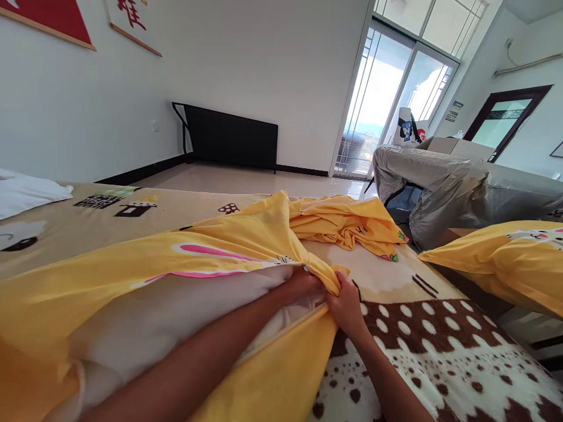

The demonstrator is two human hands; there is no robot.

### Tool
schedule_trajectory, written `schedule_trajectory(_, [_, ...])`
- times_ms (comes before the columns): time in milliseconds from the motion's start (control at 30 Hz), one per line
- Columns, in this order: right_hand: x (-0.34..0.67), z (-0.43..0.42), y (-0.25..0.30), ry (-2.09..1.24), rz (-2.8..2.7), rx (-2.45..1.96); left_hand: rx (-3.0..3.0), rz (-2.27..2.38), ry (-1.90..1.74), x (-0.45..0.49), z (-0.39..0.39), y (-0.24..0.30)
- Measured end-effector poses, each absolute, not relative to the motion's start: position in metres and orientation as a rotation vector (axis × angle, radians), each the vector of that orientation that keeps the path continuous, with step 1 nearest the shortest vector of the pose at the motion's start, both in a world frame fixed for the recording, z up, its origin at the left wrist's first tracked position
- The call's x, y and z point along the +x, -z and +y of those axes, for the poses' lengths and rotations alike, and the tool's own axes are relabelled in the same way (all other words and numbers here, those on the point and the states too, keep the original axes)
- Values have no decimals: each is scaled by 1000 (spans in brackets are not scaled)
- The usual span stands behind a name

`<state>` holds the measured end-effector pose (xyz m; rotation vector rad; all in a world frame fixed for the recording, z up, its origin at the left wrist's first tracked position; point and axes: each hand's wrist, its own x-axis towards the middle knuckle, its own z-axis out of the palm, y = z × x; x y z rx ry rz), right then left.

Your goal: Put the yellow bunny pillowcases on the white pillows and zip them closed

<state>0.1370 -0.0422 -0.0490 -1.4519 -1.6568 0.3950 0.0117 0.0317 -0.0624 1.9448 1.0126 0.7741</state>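
A yellow pillowcase (246, 225) with a white-and-pink rabbit ear print lies gaping in front of me. White, smooth fabric (176, 308) shows inside its opening; a seamed edge is visible at the lower left. My left hand (308, 284) reaches deep inside the opening, its fingers hidden by the cloth. Close beside it, my right hand (347, 302) is closed round a bunched fold of the pillowcase from outside. Beyond both hands, more crumpled yellow cloth (347, 220) with small carrot prints lies on the patterned blanket (422, 328).
A plump yellow pillow (514, 261) sits at the right, beyond the bed's edge. White cloth (30, 190) lies at the far left. Against the wall leans a folded black frame (233, 136). Plastic-covered furniture (475, 181) stands near the sliding glass door (396, 99).
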Motion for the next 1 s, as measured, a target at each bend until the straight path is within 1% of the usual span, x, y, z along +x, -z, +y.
schedule_trajectory(100, [134, -48, 51, -139, -1675, -1615, 1799, 1009, -818, 7, 25, 59])
schedule_trajectory(200, [133, -52, 52, -44, -1687, -1632, 1746, 981, -821, 6, 23, 56])
schedule_trajectory(267, [133, -53, 52, -24, -1697, -1611, 1759, 930, -753, 5, 23, 55])
schedule_trajectory(400, [137, -53, 51, -113, -1706, -1490, 1851, 783, -607, 5, 24, 54])
schedule_trajectory(533, [138, -52, 52, -226, -1708, -1386, 1902, 714, -572, 7, 22, 57])
schedule_trajectory(667, [138, -55, 50, -301, -1677, -1385, 1875, 739, -635, 13, 21, 64])
schedule_trajectory(867, [137, -60, 42, -383, -1527, -1554, 1647, 925, -822, 17, 20, 66])
schedule_trajectory(1000, [139, -56, 47, -298, -1607, -1600, 1537, 894, -846, 15, 15, 59])
